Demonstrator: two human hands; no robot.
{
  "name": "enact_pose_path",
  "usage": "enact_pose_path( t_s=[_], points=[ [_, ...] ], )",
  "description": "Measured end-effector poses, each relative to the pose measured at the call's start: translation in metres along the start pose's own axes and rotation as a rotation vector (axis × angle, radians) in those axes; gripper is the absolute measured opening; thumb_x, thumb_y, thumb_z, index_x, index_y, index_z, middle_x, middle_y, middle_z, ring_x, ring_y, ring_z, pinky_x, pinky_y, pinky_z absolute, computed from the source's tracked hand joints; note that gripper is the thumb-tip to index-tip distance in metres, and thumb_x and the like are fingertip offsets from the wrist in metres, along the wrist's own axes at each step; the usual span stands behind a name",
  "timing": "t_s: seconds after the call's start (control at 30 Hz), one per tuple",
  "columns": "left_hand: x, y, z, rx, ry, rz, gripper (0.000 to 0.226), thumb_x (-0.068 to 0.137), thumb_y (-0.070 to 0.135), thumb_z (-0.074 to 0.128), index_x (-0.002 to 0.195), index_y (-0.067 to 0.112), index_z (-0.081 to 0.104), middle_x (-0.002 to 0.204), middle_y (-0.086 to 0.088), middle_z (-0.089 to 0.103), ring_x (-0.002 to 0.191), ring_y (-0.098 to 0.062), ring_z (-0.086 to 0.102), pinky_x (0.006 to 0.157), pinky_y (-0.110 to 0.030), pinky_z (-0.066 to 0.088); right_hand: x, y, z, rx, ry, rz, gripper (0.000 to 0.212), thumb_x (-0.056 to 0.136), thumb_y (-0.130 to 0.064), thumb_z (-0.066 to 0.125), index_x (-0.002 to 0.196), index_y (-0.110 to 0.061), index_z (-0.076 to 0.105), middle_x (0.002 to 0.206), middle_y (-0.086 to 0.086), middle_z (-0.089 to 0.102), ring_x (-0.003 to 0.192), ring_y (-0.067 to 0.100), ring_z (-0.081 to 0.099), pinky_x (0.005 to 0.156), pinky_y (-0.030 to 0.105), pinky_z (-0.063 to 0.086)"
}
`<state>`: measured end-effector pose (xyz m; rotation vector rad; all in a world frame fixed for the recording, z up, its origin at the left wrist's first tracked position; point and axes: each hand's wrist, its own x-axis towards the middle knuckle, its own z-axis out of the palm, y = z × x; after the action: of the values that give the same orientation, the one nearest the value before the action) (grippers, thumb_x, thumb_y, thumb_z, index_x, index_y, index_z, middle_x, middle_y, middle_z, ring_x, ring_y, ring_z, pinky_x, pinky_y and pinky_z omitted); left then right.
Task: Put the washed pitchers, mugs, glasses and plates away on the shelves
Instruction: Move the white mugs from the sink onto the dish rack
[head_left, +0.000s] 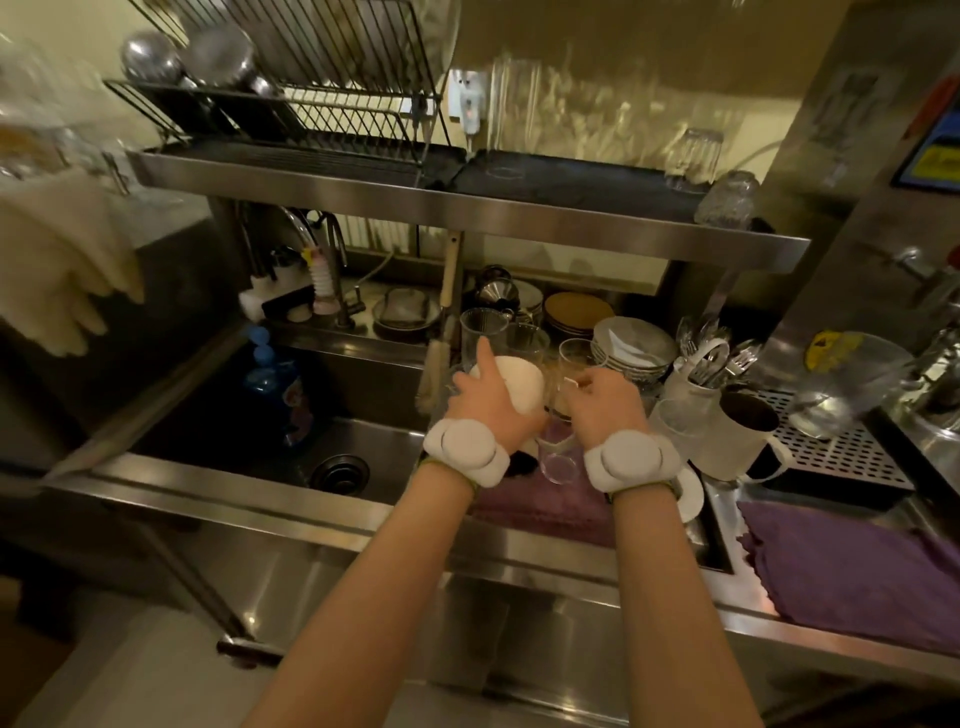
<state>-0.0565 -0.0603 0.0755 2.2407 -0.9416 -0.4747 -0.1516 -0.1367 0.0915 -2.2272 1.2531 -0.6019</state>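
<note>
My left hand (491, 397) grips a white mug (519, 382) turned upside down, index finger stretched up along its side. Beside it, my right hand (605, 402) pinches the rim of a clear glass (558, 400). Both are over a purple mat (540, 506) right of the sink, among clear glasses (485, 325) and a glass (558, 465) lying low between my wrists. Stacked plates (634, 345) and brown plates (576, 312) stand behind. A white pitcher (737, 431) stands to the right. The steel shelf (467, 208) above carries upturned glasses (693, 156) on a dark tray.
The sink basin (291, 415) lies at left with a blue bottle (275, 384) in it and taps (311, 249) behind. A wire dish rack (311, 104) stands on the shelf's left. A cutlery holder (711, 358), a perforated drip tray (852, 452) and a purple cloth (852, 577) are at right.
</note>
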Motion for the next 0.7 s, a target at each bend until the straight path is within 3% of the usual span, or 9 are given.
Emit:
enact_pose_path(
  t_s=[0.07,0.17,0.27,0.33,0.43,0.5,0.6,0.7],
  points=[
    [0.003,-0.005,-0.002,-0.045,0.098,0.015,0.110,0.074,0.044,0.070,0.146,0.025,-0.012,0.142,-0.021,0.021,0.122,-0.045,0.040,0.098,-0.053,0.040,0.009,-0.011,0.000,0.112,-0.028,0.018,0.038,0.096,-0.024,0.038,0.084,0.000,0.064,0.088,0.018,0.063,0.087,0.031,0.058,0.075,0.035,0.044],
    [0.010,-0.009,-0.008,-0.117,0.244,0.100,0.108,0.073,0.042,0.070,0.145,0.027,-0.008,0.141,-0.017,0.022,0.125,-0.041,0.037,0.099,-0.052,0.041,0.024,-0.027,-0.004,0.153,-0.094,0.047,0.041,0.097,-0.023,0.035,0.076,-0.009,0.066,0.097,0.017,0.065,0.088,0.032,0.058,0.082,0.034,0.045],
    [0.021,-0.011,-0.018,-0.131,0.412,0.222,0.106,0.073,0.042,0.071,0.146,0.024,-0.004,0.141,-0.012,0.019,0.125,-0.036,0.034,0.102,-0.046,0.039,0.034,-0.051,-0.009,0.187,-0.189,-0.026,0.030,0.096,-0.004,0.037,0.105,0.015,0.059,0.115,0.037,0.056,0.106,0.045,0.055,0.096,0.047,0.043],
    [0.028,-0.009,-0.027,-0.169,0.527,0.264,0.104,0.075,0.046,0.069,0.146,0.022,-0.003,0.141,-0.012,0.019,0.125,-0.034,0.035,0.102,-0.045,0.040,0.044,-0.068,-0.013,0.269,-0.228,-0.086,0.032,0.095,-0.001,0.037,0.112,0.021,0.053,0.117,0.041,0.053,0.111,0.049,0.052,0.100,0.053,0.040],
    [0.037,-0.004,-0.040,-0.274,0.603,0.301,0.095,0.079,0.050,0.062,0.145,0.028,-0.002,0.143,-0.009,0.020,0.125,-0.031,0.038,0.100,-0.047,0.043,0.049,-0.086,-0.020,0.163,-0.094,-0.210,0.026,0.094,-0.010,0.042,0.103,0.001,0.064,0.109,0.020,0.064,0.103,0.032,0.060,0.091,0.038,0.048],
    [0.040,0.000,-0.053,-0.356,0.646,0.355,0.086,0.081,0.050,0.058,0.143,0.033,0.001,0.143,-0.006,0.019,0.123,-0.027,0.040,0.100,-0.045,0.044,0.051,-0.099,-0.023,0.244,-0.031,-0.263,0.024,0.094,-0.013,0.043,0.091,-0.007,0.066,0.102,0.016,0.064,0.097,0.029,0.060,0.087,0.038,0.048],
    [0.046,0.003,-0.077,-0.400,0.756,0.429,0.072,0.088,0.050,0.047,0.144,0.029,0.006,0.144,-0.005,0.021,0.124,-0.022,0.040,0.100,-0.045,0.044,0.054,-0.120,-0.022,0.489,-0.001,-0.252,0.034,0.091,-0.021,0.045,0.057,-0.022,0.051,0.071,0.010,0.056,0.073,0.025,0.051,0.077,0.043,0.046],
    [0.054,0.003,-0.105,-0.469,0.855,0.472,0.064,0.091,0.053,0.034,0.144,0.032,0.005,0.146,-0.004,0.023,0.126,-0.021,0.040,0.100,-0.046,0.044,0.051,-0.148,-0.018,0.563,0.048,-0.333,0.041,0.091,-0.030,0.047,0.051,-0.021,0.046,0.055,0.001,0.048,0.058,0.019,0.045,0.061,0.035,0.040]
  ],
)
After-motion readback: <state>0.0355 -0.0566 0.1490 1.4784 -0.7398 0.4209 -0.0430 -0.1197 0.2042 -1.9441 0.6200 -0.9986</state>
